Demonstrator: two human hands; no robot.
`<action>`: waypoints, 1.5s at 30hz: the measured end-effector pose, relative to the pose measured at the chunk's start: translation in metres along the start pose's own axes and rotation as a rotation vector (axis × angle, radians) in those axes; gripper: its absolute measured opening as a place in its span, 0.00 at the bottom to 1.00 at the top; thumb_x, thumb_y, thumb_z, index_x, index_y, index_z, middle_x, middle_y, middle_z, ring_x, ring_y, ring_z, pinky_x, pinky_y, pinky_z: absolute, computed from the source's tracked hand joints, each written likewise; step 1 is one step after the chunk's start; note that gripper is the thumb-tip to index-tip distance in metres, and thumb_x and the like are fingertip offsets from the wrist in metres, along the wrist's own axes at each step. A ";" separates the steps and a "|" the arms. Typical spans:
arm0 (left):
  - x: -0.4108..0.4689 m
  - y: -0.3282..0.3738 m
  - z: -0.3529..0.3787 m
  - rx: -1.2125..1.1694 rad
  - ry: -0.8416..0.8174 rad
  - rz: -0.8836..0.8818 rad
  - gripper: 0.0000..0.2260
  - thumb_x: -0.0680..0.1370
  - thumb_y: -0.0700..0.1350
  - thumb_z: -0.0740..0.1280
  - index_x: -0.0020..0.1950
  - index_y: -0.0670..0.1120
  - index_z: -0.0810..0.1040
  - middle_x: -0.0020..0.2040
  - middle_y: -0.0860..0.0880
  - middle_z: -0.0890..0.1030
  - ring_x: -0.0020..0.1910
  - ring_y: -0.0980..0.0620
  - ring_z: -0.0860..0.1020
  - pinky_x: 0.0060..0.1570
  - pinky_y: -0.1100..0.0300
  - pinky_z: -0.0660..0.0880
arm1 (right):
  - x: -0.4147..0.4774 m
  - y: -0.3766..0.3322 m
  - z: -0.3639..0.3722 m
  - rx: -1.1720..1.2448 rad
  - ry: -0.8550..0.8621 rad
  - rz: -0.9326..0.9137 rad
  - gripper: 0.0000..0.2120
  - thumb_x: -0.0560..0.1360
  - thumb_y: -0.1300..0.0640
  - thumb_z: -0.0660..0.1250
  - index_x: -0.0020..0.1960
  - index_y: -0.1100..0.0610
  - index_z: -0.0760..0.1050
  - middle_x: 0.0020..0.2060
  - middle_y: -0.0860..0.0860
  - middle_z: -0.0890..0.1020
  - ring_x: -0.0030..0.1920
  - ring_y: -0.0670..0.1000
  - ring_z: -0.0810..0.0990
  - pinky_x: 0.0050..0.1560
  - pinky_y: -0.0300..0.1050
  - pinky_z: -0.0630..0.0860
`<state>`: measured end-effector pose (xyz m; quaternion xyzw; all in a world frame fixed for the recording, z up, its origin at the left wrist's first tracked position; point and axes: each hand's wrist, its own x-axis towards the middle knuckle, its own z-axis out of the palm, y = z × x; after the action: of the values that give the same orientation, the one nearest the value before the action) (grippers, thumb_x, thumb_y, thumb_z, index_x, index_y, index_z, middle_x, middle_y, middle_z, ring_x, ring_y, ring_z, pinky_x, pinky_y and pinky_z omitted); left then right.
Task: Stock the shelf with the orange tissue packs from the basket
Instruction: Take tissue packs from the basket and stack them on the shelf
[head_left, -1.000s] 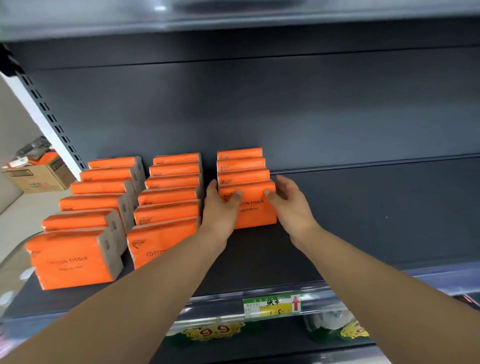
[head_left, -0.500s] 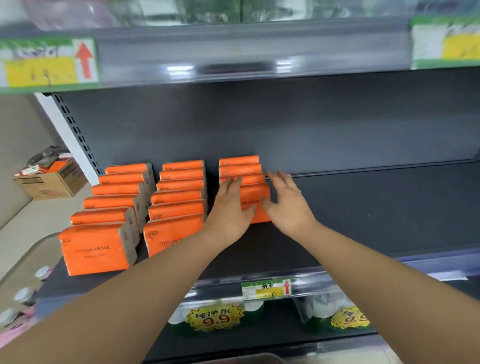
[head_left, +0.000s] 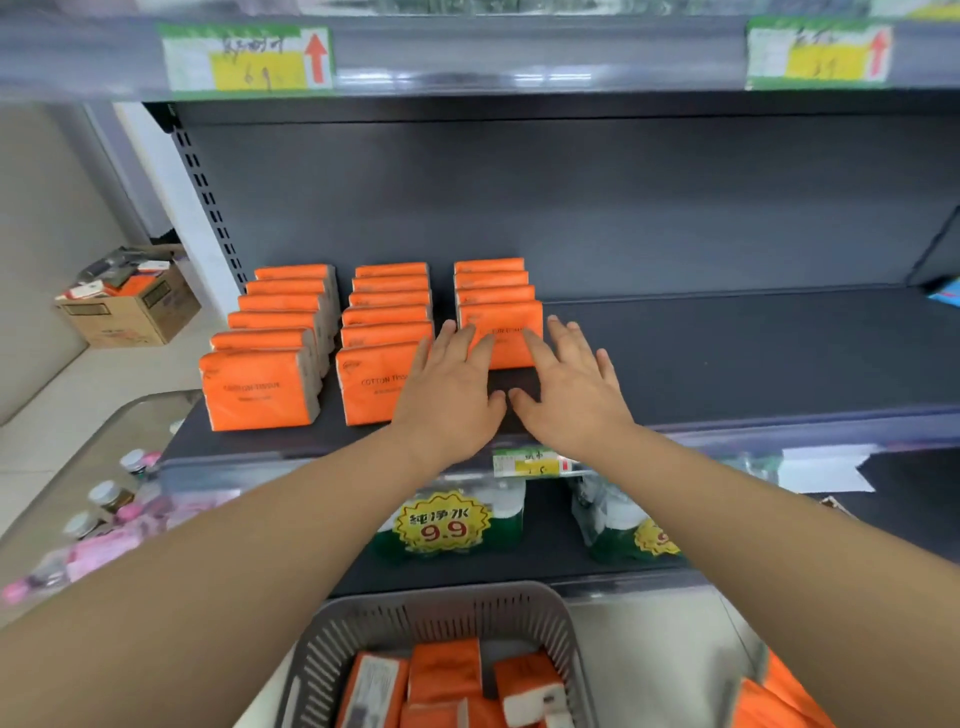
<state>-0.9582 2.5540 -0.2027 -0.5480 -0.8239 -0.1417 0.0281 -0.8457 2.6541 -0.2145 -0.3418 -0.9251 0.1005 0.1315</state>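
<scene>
Head view: upright orange tissue packs (head_left: 254, 391), three rows; pale sides

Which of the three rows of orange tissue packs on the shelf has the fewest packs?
The right row: four packs, against six each in the middle row and the left row. Its front pack also stands further back than theirs.

Orange tissue packs (head_left: 385, 340) stand upright in three rows at the left end of the dark shelf (head_left: 727, 358), six, six and four deep; loose packs (head_left: 445, 673) lie jumbled in the grey slatted basket (head_left: 358, 644) below the shelf.
</scene>
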 end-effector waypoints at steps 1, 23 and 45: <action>-0.009 0.001 0.000 0.022 -0.009 -0.001 0.30 0.80 0.52 0.58 0.79 0.47 0.51 0.80 0.46 0.50 0.79 0.47 0.43 0.76 0.48 0.42 | -0.008 -0.002 0.001 -0.023 -0.009 0.001 0.35 0.77 0.43 0.58 0.77 0.49 0.45 0.78 0.50 0.43 0.77 0.51 0.39 0.75 0.56 0.41; -0.166 -0.018 0.078 0.126 -0.184 0.009 0.34 0.78 0.53 0.60 0.79 0.44 0.50 0.79 0.43 0.51 0.79 0.45 0.44 0.76 0.47 0.43 | -0.151 -0.017 0.080 -0.107 -0.225 -0.079 0.36 0.78 0.45 0.59 0.78 0.51 0.44 0.78 0.53 0.43 0.77 0.53 0.40 0.75 0.53 0.42; -0.224 -0.068 0.222 0.089 -0.543 -0.121 0.36 0.76 0.50 0.65 0.79 0.43 0.51 0.79 0.45 0.54 0.78 0.47 0.50 0.77 0.51 0.48 | -0.207 0.017 0.222 -0.117 -0.594 0.036 0.39 0.71 0.53 0.70 0.76 0.53 0.54 0.76 0.51 0.58 0.76 0.52 0.55 0.74 0.49 0.53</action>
<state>-0.9071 2.3876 -0.4747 -0.5137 -0.8380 0.0451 -0.1782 -0.7536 2.5091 -0.4652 -0.3206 -0.9212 0.1447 -0.1664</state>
